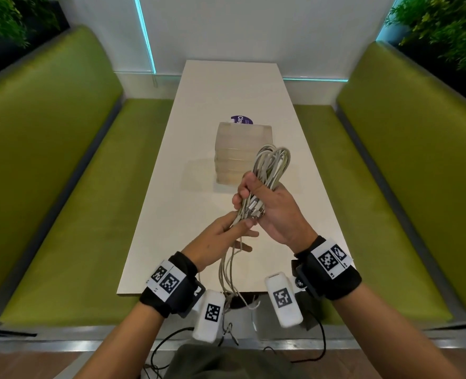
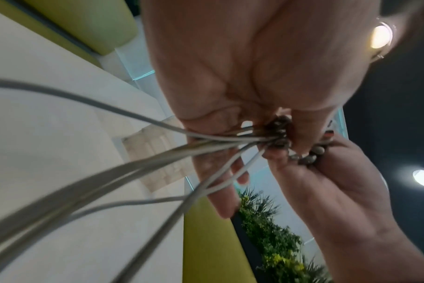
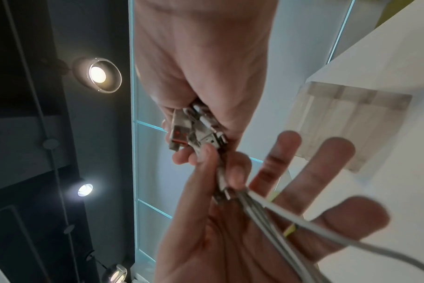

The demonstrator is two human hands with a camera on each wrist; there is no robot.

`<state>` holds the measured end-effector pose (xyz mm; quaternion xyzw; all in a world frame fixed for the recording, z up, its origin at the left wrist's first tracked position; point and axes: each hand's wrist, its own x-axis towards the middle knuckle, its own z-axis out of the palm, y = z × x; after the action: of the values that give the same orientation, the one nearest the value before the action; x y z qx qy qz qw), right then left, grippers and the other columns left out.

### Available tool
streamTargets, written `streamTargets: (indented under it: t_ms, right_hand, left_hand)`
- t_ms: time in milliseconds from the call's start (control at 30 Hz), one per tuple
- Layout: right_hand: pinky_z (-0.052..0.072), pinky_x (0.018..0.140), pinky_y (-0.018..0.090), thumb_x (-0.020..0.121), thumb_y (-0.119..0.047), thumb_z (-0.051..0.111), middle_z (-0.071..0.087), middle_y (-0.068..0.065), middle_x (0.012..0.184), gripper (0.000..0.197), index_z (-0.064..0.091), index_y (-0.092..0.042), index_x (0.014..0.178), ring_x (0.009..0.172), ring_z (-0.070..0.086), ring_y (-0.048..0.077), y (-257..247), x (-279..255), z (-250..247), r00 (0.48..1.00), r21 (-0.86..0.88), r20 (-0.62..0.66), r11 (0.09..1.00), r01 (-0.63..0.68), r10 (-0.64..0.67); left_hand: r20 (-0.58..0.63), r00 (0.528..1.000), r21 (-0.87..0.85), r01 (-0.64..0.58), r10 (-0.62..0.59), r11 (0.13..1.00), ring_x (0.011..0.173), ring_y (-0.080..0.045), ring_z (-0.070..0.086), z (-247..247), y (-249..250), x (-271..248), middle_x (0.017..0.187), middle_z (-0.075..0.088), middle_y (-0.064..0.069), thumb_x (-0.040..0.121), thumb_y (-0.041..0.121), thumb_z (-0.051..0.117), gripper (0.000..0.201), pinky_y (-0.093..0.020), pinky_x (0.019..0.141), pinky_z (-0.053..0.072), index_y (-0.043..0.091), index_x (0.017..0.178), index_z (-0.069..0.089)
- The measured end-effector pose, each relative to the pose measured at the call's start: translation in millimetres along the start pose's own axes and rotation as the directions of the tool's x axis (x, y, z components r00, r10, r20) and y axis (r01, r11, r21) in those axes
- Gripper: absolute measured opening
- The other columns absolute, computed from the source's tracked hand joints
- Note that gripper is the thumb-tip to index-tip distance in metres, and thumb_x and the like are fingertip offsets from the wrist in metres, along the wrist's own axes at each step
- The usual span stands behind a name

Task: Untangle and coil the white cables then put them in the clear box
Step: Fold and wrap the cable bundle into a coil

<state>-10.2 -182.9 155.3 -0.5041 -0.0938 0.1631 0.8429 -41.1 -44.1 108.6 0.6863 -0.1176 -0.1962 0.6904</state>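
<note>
Above the near half of the table, the white cables [image 1: 270,170] are held clear of the surface as one bundle: looped strands stand up out of the top of the right hand [image 1: 267,206], and loose tails hang down past the table's near edge. Right hand's fingers curl round the bundle; the right wrist view shows a cluster of metal plug ends [image 3: 194,130] packed in that grip. Left hand [image 1: 220,236] sits just below and touching the bundle, thumb and forefinger pinching several strands, remaining fingers spread straight out. Left wrist view: strands [image 2: 133,153] fan away from the pinch toward the camera, blurred close up. Clear box [image 1: 236,153] stands on the table just beyond the hands, near the middle of the top, ribbed walls, contents not readable. A flat clear sheet [image 1: 196,173], perhaps the lid, lies on the table at the box's left and under it. A purple round sticker [image 1: 241,120] shows on the tabletop behind the box, partly hidden. Table [image 1: 171,242] is long, white and narrow, running away from the person to a white wall with cyan light strips [image 1: 145,36]. Green upholstered benches [image 1: 62,187] flank both long sides; dark planters with green foliage [image 1: 445,23] sit behind the backrests. Ceiling dark, with round downlights [image 3: 97,74]. Both wrists carry black bands with printed marker tags.
</note>
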Motion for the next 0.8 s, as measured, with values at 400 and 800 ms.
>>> streamTargets:
  t_ms: [400,800]
  right_hand:
    - [0.041,0.065,0.034,0.095,-0.020,0.052,0.048,0.002,0.066,0.015,0.056,-0.006,0.095,0.066,0.050,0.022,-19.8,6.3,-3.0,0.992,-0.291,0.112,0.952,0.094,-0.064]
    - [0.045,0.055,0.028,0.085,-0.033,0.067,0.059,0.003,0.066,0.011,0.068,-0.028,0.075,0.056,0.051,0.014,-39.2,5.5,-10.8,0.904,-0.948,0.208,0.305,0.092,0.375]
  left_hand:
    - [0.165,0.982,0.063,0.083,-0.092,0.995,0.086,-0.029,0.071,-24.5,-11.8,-14.3,0.054,0.045,-0.001,0.098,0.033,0.044,0.034,-0.039,0.091,0.046,0.013,0.071,0.048]
    - [0.034,0.999,-0.141,-0.019,0.024,0.990,0.042,-0.006,0.021,-31.4,-1.7,-16.3,0.050,0.026,0.007,0.093,0.028,0.046,0.032,-0.016,0.043,0.023,0.014,0.065,0.055]
